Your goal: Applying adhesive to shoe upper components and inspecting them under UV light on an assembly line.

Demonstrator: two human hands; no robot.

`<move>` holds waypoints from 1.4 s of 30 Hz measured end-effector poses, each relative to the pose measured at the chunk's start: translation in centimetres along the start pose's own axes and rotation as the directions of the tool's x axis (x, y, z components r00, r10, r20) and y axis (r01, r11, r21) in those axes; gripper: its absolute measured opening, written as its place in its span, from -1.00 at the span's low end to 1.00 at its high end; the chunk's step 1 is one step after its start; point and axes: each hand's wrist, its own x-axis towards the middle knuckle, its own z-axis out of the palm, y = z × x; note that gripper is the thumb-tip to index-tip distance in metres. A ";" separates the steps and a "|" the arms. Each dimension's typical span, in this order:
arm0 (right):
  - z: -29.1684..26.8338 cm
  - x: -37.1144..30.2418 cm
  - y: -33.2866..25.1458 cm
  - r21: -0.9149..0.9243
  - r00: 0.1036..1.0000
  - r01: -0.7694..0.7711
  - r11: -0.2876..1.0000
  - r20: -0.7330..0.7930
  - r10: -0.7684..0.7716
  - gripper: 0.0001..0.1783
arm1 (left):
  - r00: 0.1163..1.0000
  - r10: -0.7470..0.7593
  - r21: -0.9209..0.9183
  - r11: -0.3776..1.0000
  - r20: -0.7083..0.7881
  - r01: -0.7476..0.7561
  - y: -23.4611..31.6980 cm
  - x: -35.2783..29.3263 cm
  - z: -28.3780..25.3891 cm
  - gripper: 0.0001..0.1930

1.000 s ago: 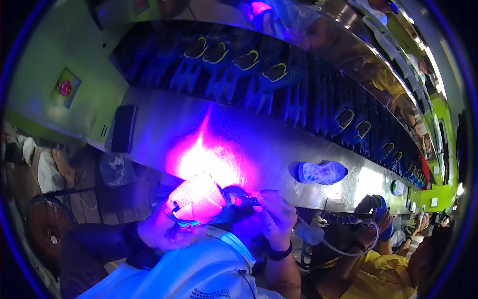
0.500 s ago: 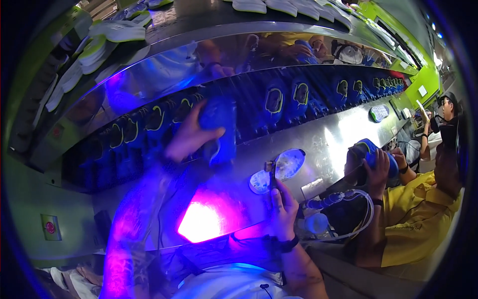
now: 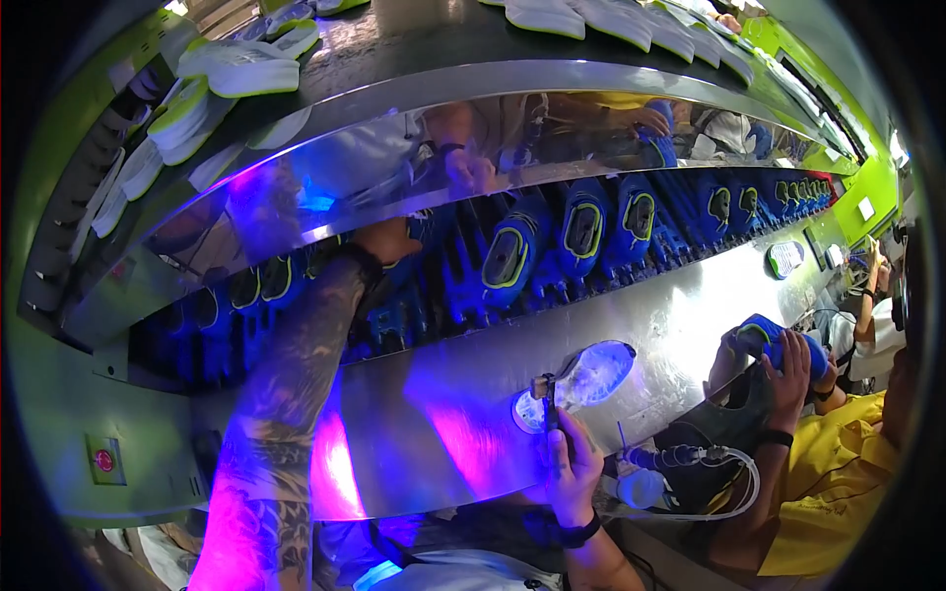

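Your shiny metal tabletop (image 3: 493, 360) is the biggest thing, long and wide in front of you. Behind it runs a long dark rack (image 3: 458, 281) with a row of blue shoes on it. To your right, a person in a yellow shirt (image 3: 838, 463) holds another blue shoe (image 3: 793, 350). One blue shoe (image 3: 422, 229) is in the rack, just at your left hand (image 3: 391, 241), and only a bit of it shows. That hand's fingers are mostly hidden, so I cannot tell if they grip it or only touch it. The shoe is probably light, with a soft top that could squash, so hold it low along its firmer sides or heel. A pale shoe sole (image 3: 601, 372) lies on the tabletop near your right hand (image 3: 574, 458). It looks wet, so it may be slippery and bendy; take it by its edges. Smallest is the brush (image 3: 550, 419), pinched upright in your right hand in front of the sole. Its thin handle looks stiff and light, and low down is a good place to hold it.
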 end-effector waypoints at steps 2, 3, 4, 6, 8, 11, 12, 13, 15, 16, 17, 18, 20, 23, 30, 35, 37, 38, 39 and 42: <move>0.3 0.5 0.0 -0.064 0.999 0.025 0.998 0.044 -0.022 -0.63 | 0.999 -0.047 0.166 0.985 0.009 0.045 0.3 -0.7 -0.2 -0.23; 0.2 0.6 0.3 -0.080 0.999 0.019 0.997 0.037 -0.016 -0.63 | 0.993 -0.108 0.039 0.994 0.044 0.107 2.9 -0.7 0.2 -0.24; 0.1 0.7 0.4 -0.106 0.997 0.072 0.992 0.006 -0.071 -0.66 | 0.981 -0.176 -0.077 0.980 0.082 0.183 5.4 -1.1 0.1 -0.25; 0.4 0.9 0.2 -0.127 0.990 0.140 0.982 0.006 -0.140 -0.68 | 0.960 -0.252 -0.055 0.964 0.123 0.260 9.8 -1.5 -0.5 -0.25; 0.0 0.3 0.3 -0.094 0.997 0.057 0.994 -0.043 -0.061 -0.67 | 0.933 -0.325 -0.046 0.941 0.156 0.336 11.0 -0.5 -0.4 -0.26; 0.6 0.1 0.2 -0.022 0.996 -0.074 0.997 -0.053 0.073 -0.66 | 0.990 -0.020 -0.249 0.968 -0.136 -0.015 7.7 1.5 -0.9 -0.22; 0.8 0.0 0.5 -0.016 0.996 -0.078 0.997 -0.052 0.077 -0.58 | 0.992 -0.039 -0.189 0.982 -0.118 0.016 6.4 1.2 -1.1 -0.22; 1.2 0.1 0.7 -0.025 0.998 -0.058 0.998 -0.039 0.057 -0.58 | 0.993 -0.059 -0.129 0.991 -0.100 0.046 4.8 0.6 -1.7 -0.22; 1.6 0.1 0.6 -0.088 0.995 0.049 0.995 -0.084 -0.056 -0.59 | 0.994 -0.091 -0.024 0.996 -0.056 0.090 2.0 -0.8 -2.1 -0.21; 1.2 -0.4 2.0 0.022 0.997 -0.051 0.998 -0.052 0.052 -0.60 | 0.994 -0.106 0.028 0.994 -0.032 0.107 1.0 -1.5 -2.2 -0.20; 1.3 -0.3 2.4 0.014 0.998 -0.040 0.999 -0.043 0.041 -0.60 | 0.991 -0.130 0.088 0.988 -0.008 0.130 0.3 -2.8 -2.2 -0.20; 1.4 -0.2 2.6 0.011 0.999 -0.025 1.000 -0.034 0.025 -0.60 | 0.989 -0.147 0.148 0.979 0.016 0.143 -0.6 -3.7 -2.3 -0.19; 1.8 -0.4 1.4 0.013 1.000 -0.029 0.999 -0.009 0.029 -0.60 | 0.980 -0.189 0.276 0.947 0.066 0.164 -1.3 -5.3 -2.3 -0.18; 1.9 -0.4 1.3 -0.024 0.998 0.060 0.998 -0.033 -0.061 -0.59 | 0.972 -0.065 0.212 0.971 -0.224 0.114 3.6 -11.2 -7.2 -0.07; 4.2 -2.0 -4.9 -0.089 0.988 0.071 0.993 0.141 -0.058 -0.67 | 0.841 0.036 -0.095 0.990 -0.540 -0.103 12.1 -32.8 -11.7 -0.01; 9.1 -6.2 -9.1 -0.098 0.805 0.354 0.930 0.538 -0.250 -0.66 | 0.867 0.000 -0.379 0.899 -0.498 -0.218 15.1 -45.6 -7.5 -0.01; 10.3 -7.6 -9.2 -0.138 0.786 0.286 0.948 0.599 -0.151 -0.69 | 0.853 0.071 -0.172 0.968 -0.516 -0.185 16.8 -49.8 -4.4 -0.07; 10.5 -8.1 -8.4 -0.139 0.795 0.270 0.953 0.590 -0.139 -0.69 | 0.939 0.054 -0.227 0.964 -0.339 -0.138 17.1 -52.7 -3.4 -0.15; 11.0 -8.5 -8.6 -0.158 0.801 0.248 0.956 0.589 -0.110 -0.71 | 0.986 0.051 -0.271 0.958 -0.161 -0.094 17.4 -54.8 -1.7 -0.22; 12.0 -8.7 -7.9 -0.224 0.803 0.227 0.948 0.594 -0.052 -0.70 | 0.875 0.221 -0.166 0.933 -0.432 -0.318 17.5 -53.7 -1.8 -0.38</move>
